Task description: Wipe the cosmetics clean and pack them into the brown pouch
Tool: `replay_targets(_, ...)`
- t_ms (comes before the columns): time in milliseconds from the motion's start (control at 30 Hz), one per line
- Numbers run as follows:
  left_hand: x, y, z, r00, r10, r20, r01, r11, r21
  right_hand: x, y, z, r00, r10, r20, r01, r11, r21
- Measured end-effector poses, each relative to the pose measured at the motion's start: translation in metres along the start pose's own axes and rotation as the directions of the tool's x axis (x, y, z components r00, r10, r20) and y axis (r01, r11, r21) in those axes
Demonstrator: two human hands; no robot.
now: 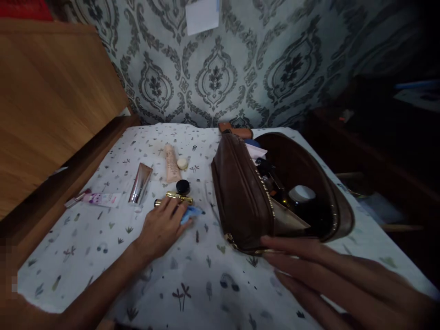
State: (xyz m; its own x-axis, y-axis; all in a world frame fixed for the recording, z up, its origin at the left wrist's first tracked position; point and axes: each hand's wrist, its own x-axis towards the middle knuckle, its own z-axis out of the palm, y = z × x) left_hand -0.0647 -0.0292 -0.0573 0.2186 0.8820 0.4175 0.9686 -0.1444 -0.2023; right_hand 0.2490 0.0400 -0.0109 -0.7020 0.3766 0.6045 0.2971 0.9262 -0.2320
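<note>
Head view, white printed cloth (192, 293): could bunch, tipping things.
Brown leather-look zip bag (240, 192): open atop it, could spill if tugged.
Right hand (340, 277): fingers outstretched, unclenched, at the bag's near edge.
Left hand (160, 231): over shiny gold cylinder (179, 197) and thin blue piece (191, 212); cannot tell if gripping; brushing might roll the cylinder.

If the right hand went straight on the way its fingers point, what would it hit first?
The near end of the brown bag, at its lower zippered edge. The right hand's fingers already overlap it in view; whether they touch is unclear.
</note>
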Motion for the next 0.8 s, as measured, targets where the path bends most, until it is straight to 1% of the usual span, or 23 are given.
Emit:
replay_targets(33,-0.003,-0.007,0.004,0.999,-0.043,0.011,0.043,0.999,0.017,0.006,-0.008,0.005,1.0,-0.015,-0.015,0.016,0.999,0.036)
replay_targets(133,-0.012,-0.025,0.016,0.985,-0.162,0.063,0.161,0.987,0.029,0.026,-0.032,0.024,0.998,0.006,0.065,-0.018,0.983,0.183)
replay_targets(233,-0.021,-0.035,0.025,0.961,-0.243,0.131,0.242,0.97,0.028,0.043,-0.047,0.05,0.983,0.067,0.168,-0.116,0.945,0.307)
replay_targets(300,-0.025,-0.039,0.029,0.952,-0.261,0.158,0.264,0.965,0.003,0.051,-0.05,0.07,0.967,0.084,0.24,-0.171,0.913,0.37)
replay_targets(333,-0.027,-0.04,0.03,0.95,-0.265,0.164,0.272,0.962,-0.021,0.055,-0.05,0.081,0.955,0.113,0.276,-0.218,0.897,0.386)
replay_targets(500,-0.03,-0.047,0.032,0.949,-0.271,0.16,0.296,0.942,-0.157,0.073,-0.045,0.132,0.906,0.251,0.341,-0.381,0.832,0.403)
replay_targets(600,-0.032,-0.051,0.032,0.953,-0.256,0.159,0.287,0.933,-0.218,0.079,-0.044,0.156,0.89,0.31,0.334,-0.433,0.805,0.407)
replay_targets(700,-0.034,-0.054,0.032,0.962,-0.225,0.154,0.26,0.927,-0.271,0.079,-0.044,0.175,0.91,0.327,0.256,-0.409,0.81,0.42)
replay_targets(800,-0.034,-0.054,0.031,0.968,-0.195,0.157,0.236,0.92,-0.312,0.074,-0.043,0.187,0.926,0.328,0.186,-0.376,0.826,0.419)
